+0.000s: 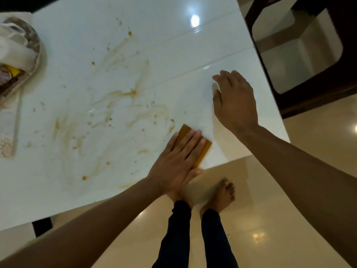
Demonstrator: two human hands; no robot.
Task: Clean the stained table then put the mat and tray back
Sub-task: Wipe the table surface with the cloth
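Wiping step: left hand flat, pressing yellow cloth near tabletop edge; right hand released. Next: sweep into stains.

Left arm: enters from the lower left and reaches up and right, bare, nearly straight.
Left hand: lies flat, palm down, near the table's near edge; fingers straight and close together, pressing down; thumb stretched along the near side.
Right arm: comes in from the right edge, bare, forearm angled up and left.
Right hand: palm down by the table's right edge, fingers extended and relaxed, holding nothing; it seems to hover just above the surface, though contact is hard to judge.
Legs: dark trousers, bare feet, standing below the near edge.
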